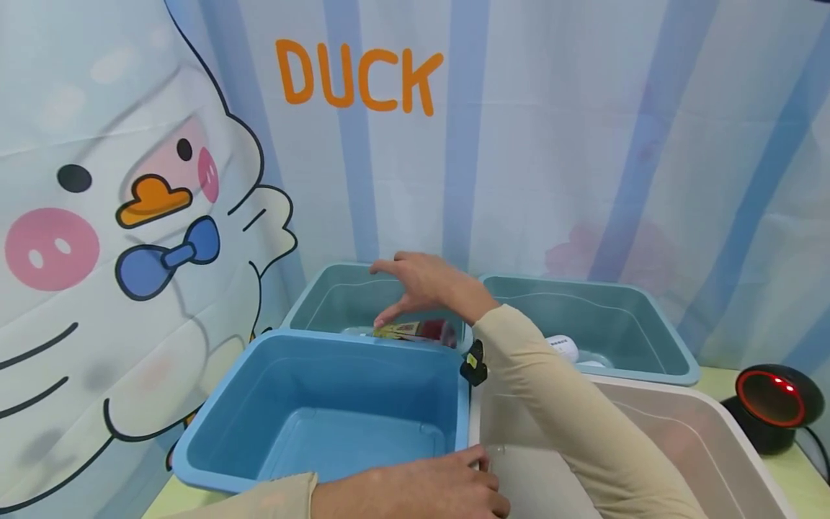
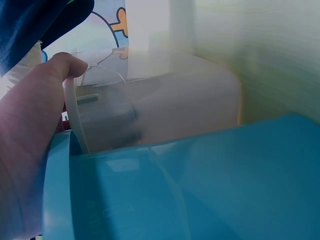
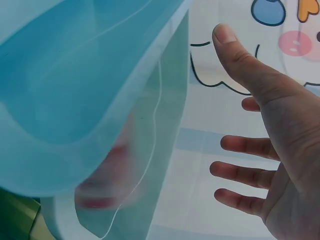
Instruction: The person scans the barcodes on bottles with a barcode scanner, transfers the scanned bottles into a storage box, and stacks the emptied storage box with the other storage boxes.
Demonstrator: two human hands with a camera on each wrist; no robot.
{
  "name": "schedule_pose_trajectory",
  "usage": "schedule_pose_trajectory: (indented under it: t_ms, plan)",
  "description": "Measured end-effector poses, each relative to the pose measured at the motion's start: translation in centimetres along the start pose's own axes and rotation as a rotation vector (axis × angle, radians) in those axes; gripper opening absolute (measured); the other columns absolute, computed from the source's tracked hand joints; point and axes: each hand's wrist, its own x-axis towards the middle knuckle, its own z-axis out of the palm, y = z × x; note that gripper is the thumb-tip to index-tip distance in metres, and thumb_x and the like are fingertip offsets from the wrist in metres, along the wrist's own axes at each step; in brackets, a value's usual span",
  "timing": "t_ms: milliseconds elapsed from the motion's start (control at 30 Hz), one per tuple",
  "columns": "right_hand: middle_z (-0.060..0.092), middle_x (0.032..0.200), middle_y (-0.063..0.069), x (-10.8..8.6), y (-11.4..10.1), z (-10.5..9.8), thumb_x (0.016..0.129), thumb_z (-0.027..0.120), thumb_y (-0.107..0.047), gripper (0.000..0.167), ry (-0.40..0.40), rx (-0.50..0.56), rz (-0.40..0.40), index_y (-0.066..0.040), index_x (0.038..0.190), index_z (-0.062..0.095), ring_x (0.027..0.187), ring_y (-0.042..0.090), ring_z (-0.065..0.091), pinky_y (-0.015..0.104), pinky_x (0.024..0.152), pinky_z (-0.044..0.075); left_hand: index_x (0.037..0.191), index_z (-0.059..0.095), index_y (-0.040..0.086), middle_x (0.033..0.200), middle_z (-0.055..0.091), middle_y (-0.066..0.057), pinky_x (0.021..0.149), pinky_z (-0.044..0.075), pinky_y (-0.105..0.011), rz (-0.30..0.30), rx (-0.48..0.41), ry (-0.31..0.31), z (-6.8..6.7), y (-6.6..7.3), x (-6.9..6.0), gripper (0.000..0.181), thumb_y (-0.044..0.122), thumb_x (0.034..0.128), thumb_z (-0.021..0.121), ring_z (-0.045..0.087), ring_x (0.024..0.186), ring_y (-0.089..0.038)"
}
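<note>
Over the back left teal bin my right hand is held with thumb and fingers spread, holding nothing. Below it, inside that bin, lies a red and yellow packaged item, partly hidden by the front bin's rim. In the right wrist view the item is a red blur, and my open right hand is apart from it. My left hand rests where the blue bin meets the off-white bin, its fingers bent loosely over the off-white rim.
A white cylindrical item lies in the back right teal bin, partly behind my right sleeve. A black scanner-like device with a red glowing ring stands at the right. A curtain with a duck print hangs behind the bins.
</note>
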Motion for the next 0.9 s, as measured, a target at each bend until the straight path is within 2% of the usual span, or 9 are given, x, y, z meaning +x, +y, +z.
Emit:
schedule_pose_trajectory:
  t_ms: [267, 567, 733, 900]
  plan:
    - [0.054, 0.146, 0.009, -1.6, 0.2, -1.4, 0.083, 0.075, -0.07, 0.09, -0.007, -0.007, 0.021, -0.025, 0.155, 0.047, 0.128, 0.027, 0.056, 0.05, 0.103, 0.048, 0.136, 0.068, 0.036, 0.124, 0.066, 0.023, 0.095, 0.023, -0.013, -0.007, -0.032, -0.008, -0.1, -0.1, 0.1, 0.037, 0.052, 0.1034, 0.06, 0.051, 0.101, 0.011]
    - [0.055, 0.143, 0.008, -4.0, 1.0, -2.9, 0.083, 0.074, -0.072, 0.088, -0.034, -0.042, 0.077, -0.025, 0.154, 0.048, 0.121, 0.024, 0.058, 0.049, 0.096, 0.052, 0.137, 0.067, 0.037, 0.126, 0.065, 0.023, 0.095, 0.023, -0.013, -0.014, -0.03, -0.02, -0.2, -0.1, 0.1, 0.039, 0.054, 0.1022, 0.061, 0.052, 0.104, 0.012]
    - [0.056, 0.141, 0.008, -6.0, 1.4, -3.8, 0.082, 0.073, -0.074, 0.09, -0.019, -0.078, 0.097, -0.025, 0.153, 0.049, 0.12, 0.026, 0.059, 0.05, 0.096, 0.052, 0.137, 0.067, 0.037, 0.124, 0.066, 0.024, 0.093, 0.023, -0.012, -0.009, -0.011, -0.01, -0.3, 0.0, 0.1, 0.039, 0.054, 0.1026, 0.06, 0.052, 0.103, 0.012]
    - [0.06, 0.134, 0.008, -9.0, 2.2, -4.5, 0.082, 0.074, -0.073, 0.09, -0.003, -0.113, 0.108, -0.023, 0.153, 0.05, 0.115, 0.025, 0.062, 0.049, 0.092, 0.054, 0.139, 0.066, 0.038, 0.125, 0.065, 0.025, 0.092, 0.021, -0.01, -0.025, -0.048, -0.005, -0.3, 0.1, 0.0, 0.046, 0.057, 0.0982, 0.065, 0.051, 0.103, 0.012]
